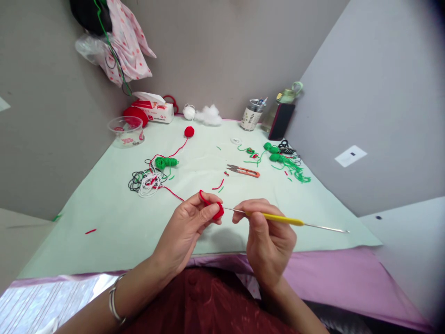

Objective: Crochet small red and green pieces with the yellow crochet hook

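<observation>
Between the thumb and fingers of my left hand (189,227) is a small red crochet piece (219,212), partly covered by the fingertips. Red yarn (173,192) loops over that hand's index finger and trails back to a small red yarn ball (189,131). My right hand (267,236) grips a double-ended crochet hook (285,219) by its yellow handle, like a pencil. The hook's left metal tip reaches the edge of the red piece; whether it is inside a stitch I cannot tell. Its other end points right, over the table.
Orange thread snips (245,171) lie mid-table among yarn scraps. Tangled white and black cord (149,183) sits left beside green yarn (166,163); green yarn pieces (295,169) lie right. Along the back stand a tissue box (156,111), plastic tub (127,137), pen cup (251,118) and phone (282,121).
</observation>
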`<state>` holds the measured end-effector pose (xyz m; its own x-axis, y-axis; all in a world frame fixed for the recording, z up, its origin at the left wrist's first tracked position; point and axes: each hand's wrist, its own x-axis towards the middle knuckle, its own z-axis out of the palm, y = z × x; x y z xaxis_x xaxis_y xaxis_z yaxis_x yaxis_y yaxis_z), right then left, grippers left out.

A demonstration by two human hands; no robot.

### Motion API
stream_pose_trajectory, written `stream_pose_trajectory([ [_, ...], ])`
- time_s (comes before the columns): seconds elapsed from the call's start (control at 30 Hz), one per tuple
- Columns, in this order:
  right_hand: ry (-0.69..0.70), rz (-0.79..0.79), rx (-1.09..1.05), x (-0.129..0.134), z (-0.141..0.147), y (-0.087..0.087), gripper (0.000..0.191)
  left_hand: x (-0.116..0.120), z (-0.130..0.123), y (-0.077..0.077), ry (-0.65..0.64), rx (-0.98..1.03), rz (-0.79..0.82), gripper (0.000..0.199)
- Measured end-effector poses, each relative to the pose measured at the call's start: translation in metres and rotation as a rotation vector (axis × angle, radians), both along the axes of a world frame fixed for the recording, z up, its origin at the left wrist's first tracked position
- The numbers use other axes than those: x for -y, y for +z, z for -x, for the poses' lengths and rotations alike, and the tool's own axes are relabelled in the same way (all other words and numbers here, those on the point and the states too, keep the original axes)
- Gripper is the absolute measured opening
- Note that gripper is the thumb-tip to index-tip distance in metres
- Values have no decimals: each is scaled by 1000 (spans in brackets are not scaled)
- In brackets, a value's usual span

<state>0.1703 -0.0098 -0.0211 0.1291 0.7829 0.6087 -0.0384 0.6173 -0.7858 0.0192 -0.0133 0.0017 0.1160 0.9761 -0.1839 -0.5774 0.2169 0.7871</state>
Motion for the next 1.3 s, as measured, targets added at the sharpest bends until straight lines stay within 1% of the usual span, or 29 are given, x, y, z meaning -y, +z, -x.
stream_pose_trajectory([
  [0.2,33,26,-31,1,1,-2,20,0,-1,3,-9,-48,-31,27],
  [0.33,62,54,-66,1,0,-3,20,0,-1,2,-11,-48,-5,29],
  [0.43,59,65,-65,1,0,-3,19,0,0,1,-6,-41,12,32],
  [0.73,41,104,-31,1,0,-5,19,1,-1,-3,-42,-87,-12,25],
  [1.0,68,145,-120,0,-2,-4,18,2,-1,-2,-16,-46,-6,22],
  [1.3,91,146,-135,0,-3,-7,18,1,0,0,-20,-62,-38,23],
])
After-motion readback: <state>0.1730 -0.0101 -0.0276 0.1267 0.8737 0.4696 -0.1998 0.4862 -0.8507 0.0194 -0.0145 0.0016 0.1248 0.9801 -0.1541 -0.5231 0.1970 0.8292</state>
